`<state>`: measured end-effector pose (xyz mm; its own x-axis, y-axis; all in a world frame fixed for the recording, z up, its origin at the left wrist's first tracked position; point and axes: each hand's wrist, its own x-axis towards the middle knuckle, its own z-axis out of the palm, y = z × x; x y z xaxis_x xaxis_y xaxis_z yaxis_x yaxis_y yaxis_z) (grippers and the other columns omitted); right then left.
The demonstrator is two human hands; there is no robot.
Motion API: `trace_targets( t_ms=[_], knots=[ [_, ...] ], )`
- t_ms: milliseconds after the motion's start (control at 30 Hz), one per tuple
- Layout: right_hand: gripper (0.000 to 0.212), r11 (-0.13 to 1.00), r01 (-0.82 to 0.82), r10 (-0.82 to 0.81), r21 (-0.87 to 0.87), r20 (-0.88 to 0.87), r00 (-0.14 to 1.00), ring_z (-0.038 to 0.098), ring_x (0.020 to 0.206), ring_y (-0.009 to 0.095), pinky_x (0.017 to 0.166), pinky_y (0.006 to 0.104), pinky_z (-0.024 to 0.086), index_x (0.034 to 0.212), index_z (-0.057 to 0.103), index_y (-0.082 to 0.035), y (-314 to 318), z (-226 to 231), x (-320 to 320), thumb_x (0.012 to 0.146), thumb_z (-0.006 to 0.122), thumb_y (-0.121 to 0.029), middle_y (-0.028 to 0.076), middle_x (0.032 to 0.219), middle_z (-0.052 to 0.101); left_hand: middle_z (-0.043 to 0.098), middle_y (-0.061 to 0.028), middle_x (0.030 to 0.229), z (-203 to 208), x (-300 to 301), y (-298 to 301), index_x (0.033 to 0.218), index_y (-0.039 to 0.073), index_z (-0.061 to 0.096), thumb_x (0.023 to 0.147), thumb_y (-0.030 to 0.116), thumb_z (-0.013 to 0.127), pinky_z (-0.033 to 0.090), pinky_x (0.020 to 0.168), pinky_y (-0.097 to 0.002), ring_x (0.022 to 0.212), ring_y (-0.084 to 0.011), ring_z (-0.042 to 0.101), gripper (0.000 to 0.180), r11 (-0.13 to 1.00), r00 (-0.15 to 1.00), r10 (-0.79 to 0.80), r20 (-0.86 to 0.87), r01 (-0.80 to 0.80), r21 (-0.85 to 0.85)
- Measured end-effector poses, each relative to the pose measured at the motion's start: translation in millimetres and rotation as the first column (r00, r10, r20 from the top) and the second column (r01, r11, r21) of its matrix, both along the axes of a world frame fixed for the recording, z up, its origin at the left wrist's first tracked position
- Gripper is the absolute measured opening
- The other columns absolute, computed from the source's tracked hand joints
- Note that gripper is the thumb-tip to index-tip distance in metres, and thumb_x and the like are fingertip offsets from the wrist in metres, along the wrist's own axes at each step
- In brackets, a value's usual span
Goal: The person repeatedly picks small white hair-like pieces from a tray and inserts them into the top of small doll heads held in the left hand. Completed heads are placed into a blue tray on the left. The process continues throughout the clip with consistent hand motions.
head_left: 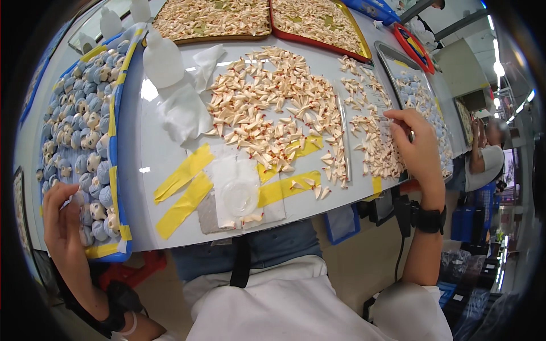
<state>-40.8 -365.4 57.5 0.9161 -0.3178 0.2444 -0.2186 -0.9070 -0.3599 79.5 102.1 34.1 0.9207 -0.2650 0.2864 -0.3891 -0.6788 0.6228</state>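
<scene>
Over the near end of the left tray, my left hand [61, 219] has its fingers curled at a small blue-and-cream doll head [83, 198], partly hidden by them. Many similar heads fill this blue tray [114, 153], whose rim carries yellow tape. My right hand [420, 149] reaches over the right side of the table, thumb and forefinger bent toward each other above small cream pointed pieces [381, 153] with red tips. What lies between these fingertips is too small to make out. A large heap of the same pieces [273, 108] covers the middle of the table.
Two trays [213, 38] of pointed pieces stand at the back. Beside the heap are a white bottle [162, 61], crumpled tissue [183, 116] and a clear round dish [240, 197]. A metal rod [344, 139] divides the pieces. At far right, a person [484, 162] is near another table.
</scene>
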Motion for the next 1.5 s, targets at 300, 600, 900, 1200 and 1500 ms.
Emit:
trace_targets(
  t_ms=[300, 600, 900, 1200, 1500],
  knots=[
    [0.008, 0.996, 0.051, -0.055, 0.076, 0.051, 0.997, 0.055, 0.07, 0.012, 0.065, 0.0242, 0.043, 0.082, 0.059, 0.001, -4, 4, -10, 0.075, 0.058, -0.003, 0.006, 0.078, 0.061, 0.052, -0.0047, 0.099, -2, 0, 12, 0.106, -0.001, 0.05, 0.091, 0.008, 0.044, 0.036, 0.079, -0.0215, 0.087, -0.0094, 0.048, 0.018, 0.994, 0.99, 0.076, -0.115, -0.085, -0.072],
    [0.012, 0.877, -0.203, 0.104, 0.434, 0.24, 0.965, 0.057, 0.082, 0.013, 0.074, 0.0225, 0.044, 0.085, 0.057, 0.005, 64, 30, -11, 0.074, 0.057, 0.008, 0.01, 0.089, 0.06, 0.053, -0.0101, 0.109, 1, -13, -3, 0.105, 0.0, 0.053, 0.089, 0.005, 0.046, 0.038, 0.085, -0.0258, 0.095, -0.0164, 0.051, 0.018, 0.999, 0.998, -0.041, 0.04, 0.041, 0.004],
    [0.014, 0.703, -0.455, 0.378, 0.547, 0.255, 0.89, 0.055, 0.072, 0.017, 0.065, 0.0254, 0.043, 0.078, 0.054, 0.003, 126, 34, 23, 0.067, 0.061, 0.009, 0.011, 0.076, 0.056, 0.051, -0.0164, 0.112, 10, -42, -14, 0.113, 0.004, 0.049, 0.086, 0.024, 0.057, 0.041, 0.072, -0.0241, 0.09, -0.0196, 0.054, 0.034, 0.932, 0.997, 0.059, 0.055, -0.035, -0.36],
    [0.018, 0.802, -0.558, 0.561, 0.215, 0.052, 0.826, 0.051, 0.07, 0.017, 0.063, 0.0262, 0.039, 0.07, 0.058, 0.0, 162, 23, 46, 0.055, 0.061, 0.01, 0.008, 0.075, 0.052, 0.05, -0.0152, 0.085, -11, -79, -96, 0.101, -0.001, 0.04, 0.087, 0.025, 0.055, 0.051, 0.046, -0.0222, 0.065, -0.0226, 0.06, 0.034, 0.304, 0.799, -0.539, -0.268, -0.112, -0.946],
    [0.017, 0.799, -0.601, 0.601, -0.018, -0.007, 0.799, 0.049, 0.066, 0.02, 0.059, 0.0279, 0.036, 0.067, 0.057, -0.001, 172, 28, 53, 0.054, 0.066, 0.005, 0.006, 0.07, 0.05, 0.055, -0.0179, 0.091, -13, -82, -102, 0.101, 0.0, 0.045, 0.08, 0.024, 0.064, 0.049, 0.049, -0.0215, 0.072, -0.0236, 0.062, 0.038, 0.301, 0.69, -0.622, -0.37, -0.225, -0.926]
  ],
)
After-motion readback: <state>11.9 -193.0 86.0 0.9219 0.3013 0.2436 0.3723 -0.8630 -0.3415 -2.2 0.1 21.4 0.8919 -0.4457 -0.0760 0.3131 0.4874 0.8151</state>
